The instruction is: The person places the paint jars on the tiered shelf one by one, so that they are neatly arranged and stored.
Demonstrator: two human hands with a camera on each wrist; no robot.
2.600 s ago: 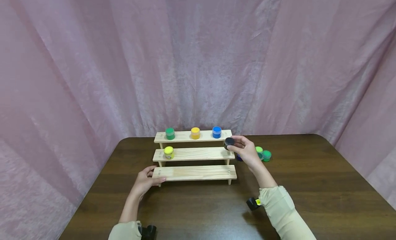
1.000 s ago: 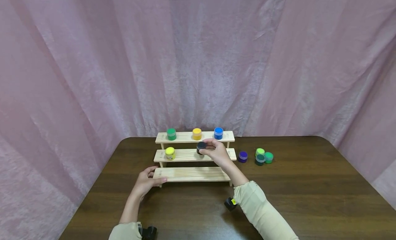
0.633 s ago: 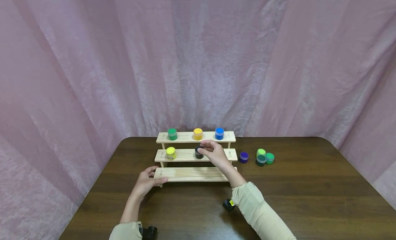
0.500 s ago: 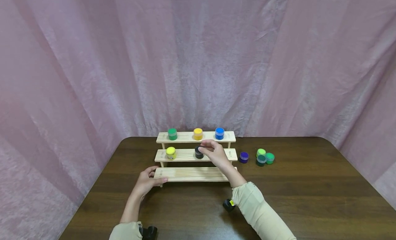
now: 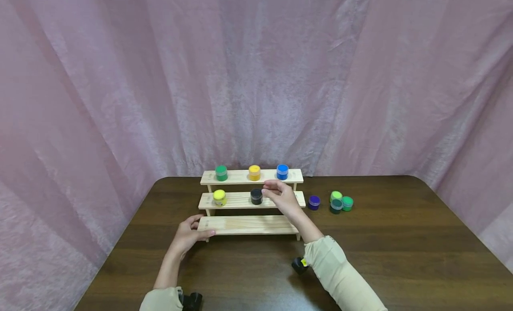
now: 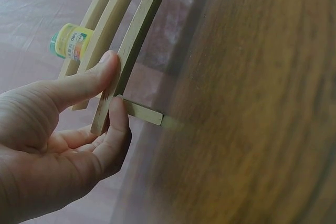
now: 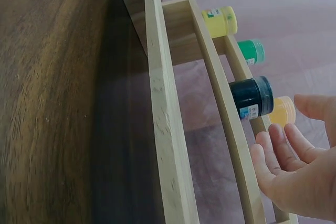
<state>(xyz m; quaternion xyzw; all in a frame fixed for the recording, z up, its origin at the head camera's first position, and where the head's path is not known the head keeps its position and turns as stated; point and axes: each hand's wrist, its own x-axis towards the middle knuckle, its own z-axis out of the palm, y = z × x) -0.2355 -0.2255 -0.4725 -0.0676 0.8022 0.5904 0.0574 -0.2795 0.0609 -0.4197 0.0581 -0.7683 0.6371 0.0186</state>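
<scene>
A three-step wooden display stand (image 5: 251, 225) stands on the table. My left hand (image 5: 189, 235) grips the left end of its lowest step; in the left wrist view the thumb (image 6: 100, 77) lies over the board and fingers curl beneath. On the middle step a black paint jar (image 5: 256, 196) stands upright, to the right of a yellow paint jar (image 5: 219, 198). Just right of the black jar is my right hand (image 5: 283, 198), holding nothing. The right wrist view shows its thumb and fingers (image 7: 283, 150) parted, a gap between them and the black jar (image 7: 252, 98).
Along the top step stand a green jar (image 5: 221, 173), an orange-yellow jar (image 5: 254, 173) and a blue jar (image 5: 282, 172). Right of the stand on the table are a purple jar (image 5: 314, 202) and a cluster of green jars (image 5: 336, 206). A pink curtain (image 5: 256, 79) hangs behind.
My right hand has carried the black jar leftward from the stand's right end, set it on the middle step and let go, drawing slightly right. The left hand keeps its grip.
</scene>
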